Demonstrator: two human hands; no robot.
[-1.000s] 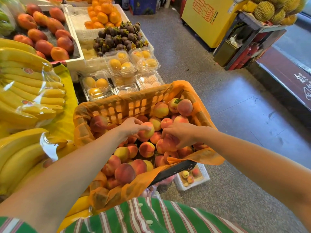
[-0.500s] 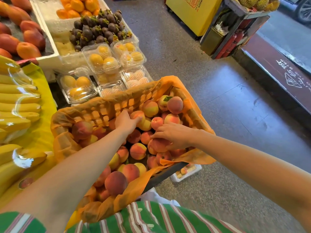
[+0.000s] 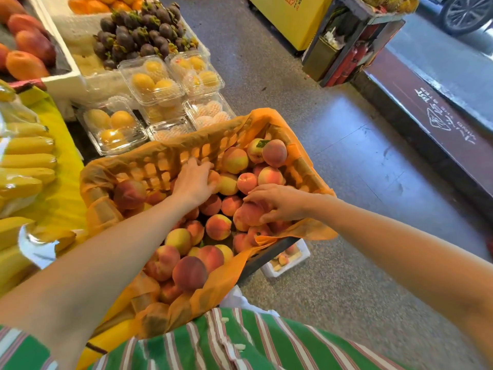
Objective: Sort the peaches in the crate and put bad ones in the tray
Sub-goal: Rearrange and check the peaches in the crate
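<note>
1. I take the crate [image 3: 266, 256] as my landmark; it is lined with an orange liner [image 3: 298, 231] and heaped with peaches.
2. My right hand [image 3: 277, 201] sits at the crate's right rim, fingers wrapped around a reddish peach [image 3: 249, 213], gripping it.
3. My left hand [image 3: 193, 181] is deeper in, toward the crate's far wall, palm down over a peach [image 3: 213, 178]. I cannot tell whether it has clasped that fruit or only rests on it.
4. The tray [image 3: 286, 259] lies on the floor below the crate's right near corner, partly hidden under it, with a few peaches inside.
5. I judge the right hand far nearer the tray: down and outward over the right rim. A round peach has no long axis to mind.
</note>
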